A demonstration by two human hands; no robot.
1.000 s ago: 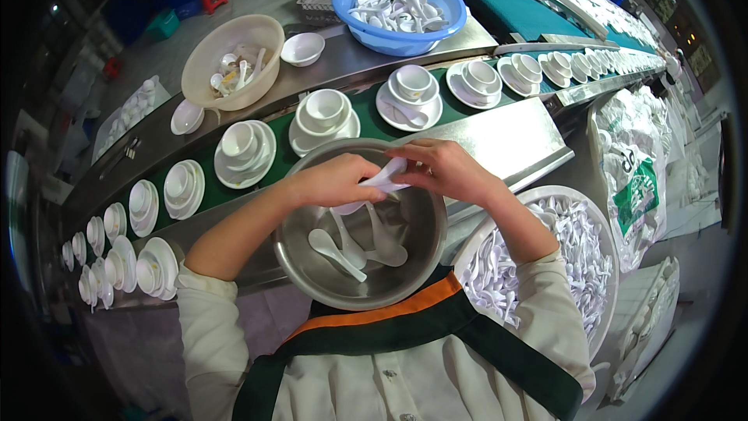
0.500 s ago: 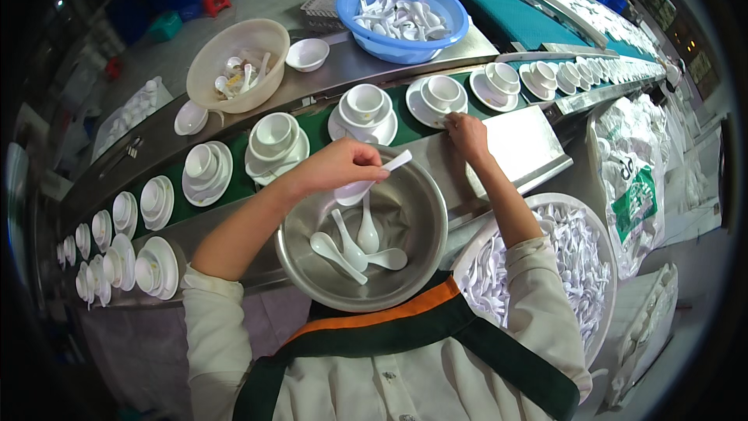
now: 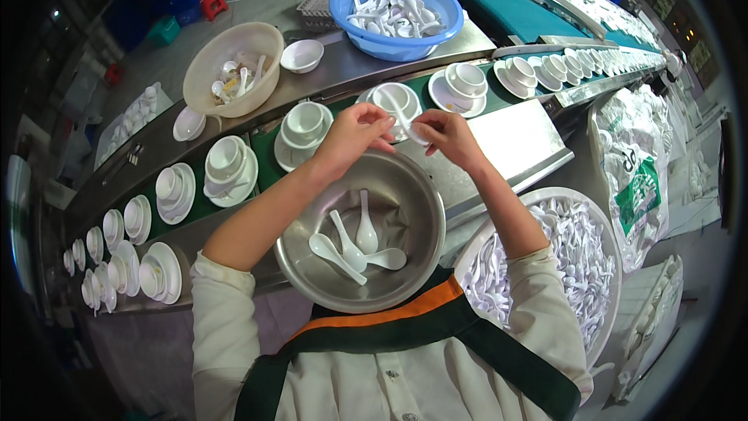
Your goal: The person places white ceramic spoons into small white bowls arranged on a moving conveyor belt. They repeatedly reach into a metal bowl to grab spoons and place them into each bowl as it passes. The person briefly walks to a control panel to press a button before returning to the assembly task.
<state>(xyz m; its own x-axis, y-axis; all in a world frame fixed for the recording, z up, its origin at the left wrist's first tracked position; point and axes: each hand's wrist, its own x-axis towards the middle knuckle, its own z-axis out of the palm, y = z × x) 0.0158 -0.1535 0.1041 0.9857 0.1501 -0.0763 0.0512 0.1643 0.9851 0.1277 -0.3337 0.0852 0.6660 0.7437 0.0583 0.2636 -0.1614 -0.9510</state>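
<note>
Between my hands, above the green belt's near edge, a white spoon (image 3: 402,114) slants with its handle up toward the left. Its bowl end is pinched in the fingers of my right hand (image 3: 454,137). My left hand (image 3: 351,139) is beside the spoon, fingers apart, its tips close to the handle. Behind the spoon a white cup-and-plate set (image 3: 393,97) is partly hidden by my hands. Below my forearms sits a steel basin (image 3: 425,214) holding several white spoons (image 3: 366,222).
White dish sets (image 3: 231,164) line the green belt (image 3: 266,157). Beyond it are a blue basin (image 3: 456,19) of spoons and a cream bowl (image 3: 199,78) with spoons and scraps. A tub (image 3: 618,265) packed with spoons stands at right, near a white sack (image 3: 635,164).
The spoon has gone from my left hand to my right. My right hand has come left off a plate's rim to meet it. The dish sets have shifted right along the belt.
</note>
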